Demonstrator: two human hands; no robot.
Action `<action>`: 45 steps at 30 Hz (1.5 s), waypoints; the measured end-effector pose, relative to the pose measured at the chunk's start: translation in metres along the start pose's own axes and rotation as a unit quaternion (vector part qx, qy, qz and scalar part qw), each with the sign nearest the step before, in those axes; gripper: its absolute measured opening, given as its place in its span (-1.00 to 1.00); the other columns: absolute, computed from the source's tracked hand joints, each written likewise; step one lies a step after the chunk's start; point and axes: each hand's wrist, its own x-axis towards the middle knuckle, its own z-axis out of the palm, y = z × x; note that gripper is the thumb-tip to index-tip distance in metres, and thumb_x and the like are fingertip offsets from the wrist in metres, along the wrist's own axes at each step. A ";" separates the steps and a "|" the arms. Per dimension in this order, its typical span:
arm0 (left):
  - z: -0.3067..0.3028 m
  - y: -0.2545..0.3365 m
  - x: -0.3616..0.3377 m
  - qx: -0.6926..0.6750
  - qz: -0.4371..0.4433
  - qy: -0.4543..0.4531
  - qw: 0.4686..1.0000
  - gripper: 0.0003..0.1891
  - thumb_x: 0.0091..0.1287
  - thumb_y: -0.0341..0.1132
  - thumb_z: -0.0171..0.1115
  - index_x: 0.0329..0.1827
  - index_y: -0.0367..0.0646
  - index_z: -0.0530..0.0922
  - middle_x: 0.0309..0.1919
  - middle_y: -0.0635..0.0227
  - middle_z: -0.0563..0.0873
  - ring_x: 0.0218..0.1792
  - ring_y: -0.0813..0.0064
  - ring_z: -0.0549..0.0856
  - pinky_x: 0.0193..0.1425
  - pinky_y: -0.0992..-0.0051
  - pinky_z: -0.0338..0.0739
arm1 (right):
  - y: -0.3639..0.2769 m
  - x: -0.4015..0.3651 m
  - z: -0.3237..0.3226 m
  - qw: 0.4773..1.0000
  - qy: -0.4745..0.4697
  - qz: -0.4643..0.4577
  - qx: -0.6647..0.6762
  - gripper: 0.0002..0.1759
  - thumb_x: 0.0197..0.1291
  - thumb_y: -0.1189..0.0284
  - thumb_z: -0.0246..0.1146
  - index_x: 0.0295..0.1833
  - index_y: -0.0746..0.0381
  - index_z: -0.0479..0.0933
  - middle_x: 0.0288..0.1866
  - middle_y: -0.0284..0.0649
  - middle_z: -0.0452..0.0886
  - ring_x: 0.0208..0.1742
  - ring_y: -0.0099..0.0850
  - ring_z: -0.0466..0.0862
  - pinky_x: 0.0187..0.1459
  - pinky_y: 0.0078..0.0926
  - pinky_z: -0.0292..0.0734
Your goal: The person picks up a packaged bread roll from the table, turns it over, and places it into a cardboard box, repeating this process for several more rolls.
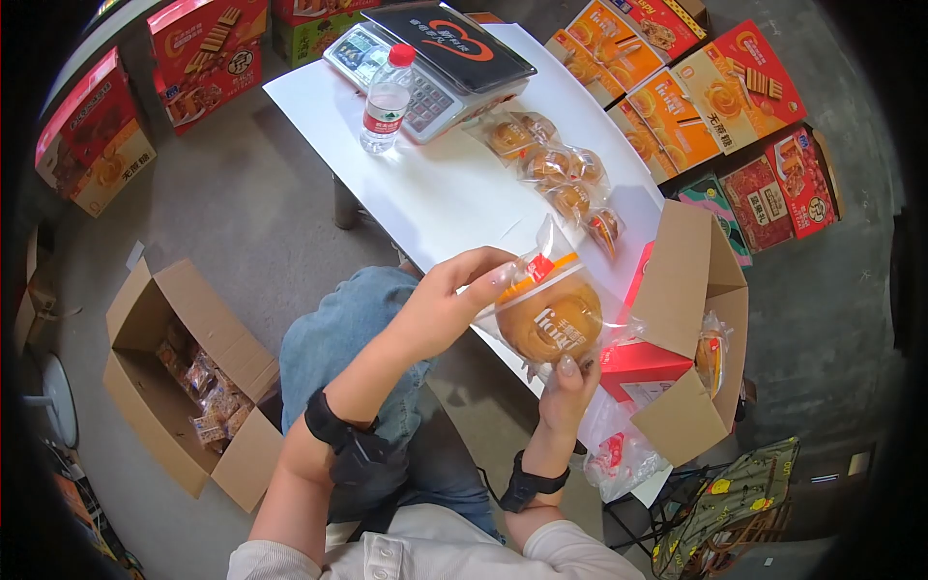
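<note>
A round bun in a clear printed wrapper point(551, 324) is held up over the table's near edge. My left hand point(464, 295) pinches the wrapper at its upper left side. From below, my right hand point(567, 387) grips the lower edge of the same package. Beyond it, several wrapped buns point(551, 164) lie in a group on the white table point(454, 203). Just right of my hands, an open cardboard box point(677, 280) has wrapped buns inside, with a red box point(643, 362) at its left side.
A scale point(435, 72) and a water bottle point(387, 101) stand at the table's far end. At the lower left, an open carton point(184, 425) holds small packets. Printed gift boxes point(667, 106) lie beyond the table. A plastic bag point(619, 454) hangs below the red box.
</note>
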 end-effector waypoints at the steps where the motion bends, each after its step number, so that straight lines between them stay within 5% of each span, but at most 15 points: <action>1: -0.002 0.001 0.000 -0.005 -0.037 -0.025 0.999 -0.55 0.30 -0.09 0.05 -0.03 -0.37 0.49 -0.16 0.21 0.61 -0.11 0.47 0.56 0.08 0.46 0.38 | 0.000 0.000 -0.002 1.000 0.000 0.002 -0.002 -0.39 -0.04 0.23 0.26 0.06 0.39 0.31 -0.18 -0.14 0.51 -0.33 -0.40 0.58 -0.53 -0.51 0.51; 5: -0.006 -0.002 -0.002 0.064 -0.070 -0.082 0.992 -0.51 0.21 -0.05 0.16 -0.06 -0.38 0.51 -0.22 0.16 0.62 -0.14 0.42 0.57 0.02 0.46 0.41 | -0.006 0.000 -0.012 0.998 -0.040 0.046 -0.009 -0.35 -0.04 0.20 0.25 0.09 0.39 0.29 -0.13 -0.15 0.50 -0.24 -0.41 0.57 -0.48 -0.52 0.51; 10: -0.001 0.008 -0.001 0.210 -0.009 -0.094 0.973 -0.47 0.00 0.01 0.34 -0.20 -0.34 0.57 -0.34 0.07 0.63 -0.26 0.27 0.60 -0.10 0.41 0.45 | -0.009 0.001 -0.008 0.998 -0.038 0.037 -0.036 -0.33 -0.01 0.13 0.24 0.10 0.39 0.29 -0.13 -0.16 0.51 -0.24 -0.44 0.57 -0.38 -0.56 0.51; 17: 0.002 0.004 -0.001 0.244 0.027 -0.091 0.965 -0.49 0.02 -0.07 0.32 -0.14 -0.36 0.52 -0.29 0.11 0.58 -0.23 0.30 0.57 -0.08 0.42 0.41 | -0.009 0.001 -0.014 0.997 -0.059 0.034 -0.032 -0.22 -0.04 0.00 0.26 0.12 0.39 0.27 -0.11 -0.17 0.50 -0.21 -0.44 0.58 -0.34 -0.56 0.51; 45: 0.005 0.002 -0.001 0.244 0.024 -0.089 0.965 -0.47 0.01 -0.05 0.32 -0.12 -0.36 0.52 -0.27 0.08 0.59 -0.21 0.25 0.58 -0.07 0.39 0.42 | -0.016 0.003 -0.011 0.996 -0.034 0.051 -0.062 -0.35 -0.03 0.12 0.22 0.06 0.38 0.32 -0.25 -0.21 0.51 -0.46 -0.55 0.53 -0.60 -0.69 0.38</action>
